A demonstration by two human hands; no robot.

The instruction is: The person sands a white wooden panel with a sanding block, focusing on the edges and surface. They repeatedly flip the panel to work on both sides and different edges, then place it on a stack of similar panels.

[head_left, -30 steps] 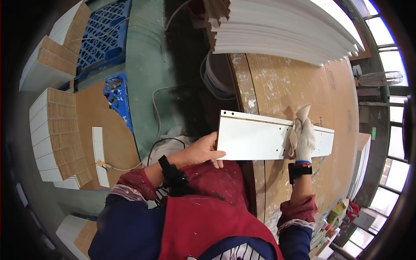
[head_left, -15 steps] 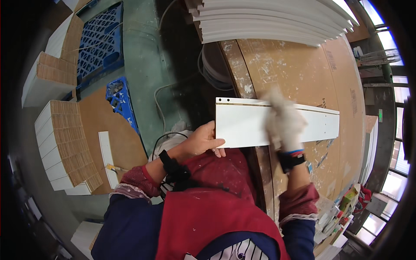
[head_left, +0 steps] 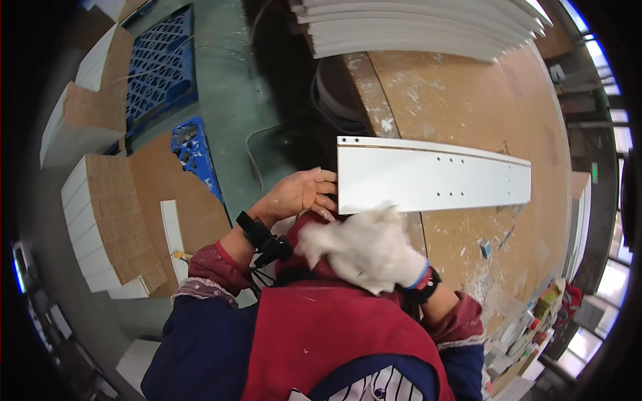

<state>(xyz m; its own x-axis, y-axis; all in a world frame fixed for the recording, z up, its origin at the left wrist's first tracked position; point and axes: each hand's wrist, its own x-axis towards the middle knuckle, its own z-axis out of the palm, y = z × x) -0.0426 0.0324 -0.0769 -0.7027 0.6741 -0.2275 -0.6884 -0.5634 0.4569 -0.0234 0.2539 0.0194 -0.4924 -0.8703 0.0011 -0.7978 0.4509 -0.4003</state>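
Observation:
A long white panel [head_left: 401, 177] with small dark holes lies across the edge of the work table, its left end jutting out toward me. My left hand [head_left: 297, 195] is bare, palm turned up, with its fingers apart at the panel's left end; some fingertips meet that edge. In a white glove, my right hand [head_left: 401, 257] is in front of the panel's near edge, low over my apron. It grips a crumpled white cloth [head_left: 354, 244], blurred by motion, whose loose part reaches left toward my left wrist.
Many white panels are stacked [head_left: 414, 27] at the table's far end. The cardboard-covered table [head_left: 468, 100] bears paint marks and a small blue block [head_left: 485, 248]. Bottles and clutter [head_left: 528, 327] lie at right. Left, panel stacks [head_left: 110, 214] stand near a blue pallet [head_left: 160, 67].
My right hand has swept from the panel's top toward me and left, baring several holes. My left hand has loosened from the panel's corner and turned palm up.

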